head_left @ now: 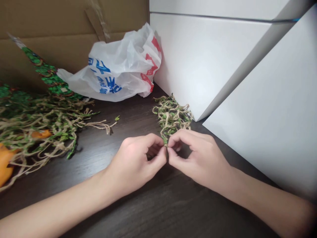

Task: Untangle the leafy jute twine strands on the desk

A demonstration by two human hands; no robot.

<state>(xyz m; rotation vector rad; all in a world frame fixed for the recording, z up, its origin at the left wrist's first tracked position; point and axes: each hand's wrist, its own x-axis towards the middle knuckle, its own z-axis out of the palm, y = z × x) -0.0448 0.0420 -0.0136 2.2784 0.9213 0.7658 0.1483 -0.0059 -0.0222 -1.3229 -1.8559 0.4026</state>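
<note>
A heap of tan twine with small green leaves (173, 114) lies on the dark tabletop (153, 201) just beyond my hands. My left hand (140, 160) pinches the near end of this leafy twine between thumb and forefinger. Right beside it, my right hand (195, 150) pinches the same end, so the fingertips of both hands almost meet. Only a tiny bit of twine shows between them, and whether it is knotted there I cannot tell.
On the left lies a larger tangle of leafy twine (56, 119) with an orange object (5, 165) at its edge. Behind it leans a green tinsel cone (47, 72). A white plastic bag (123, 66) rests against a cardboard box (61, 19). White panels (260, 115) bound the right.
</note>
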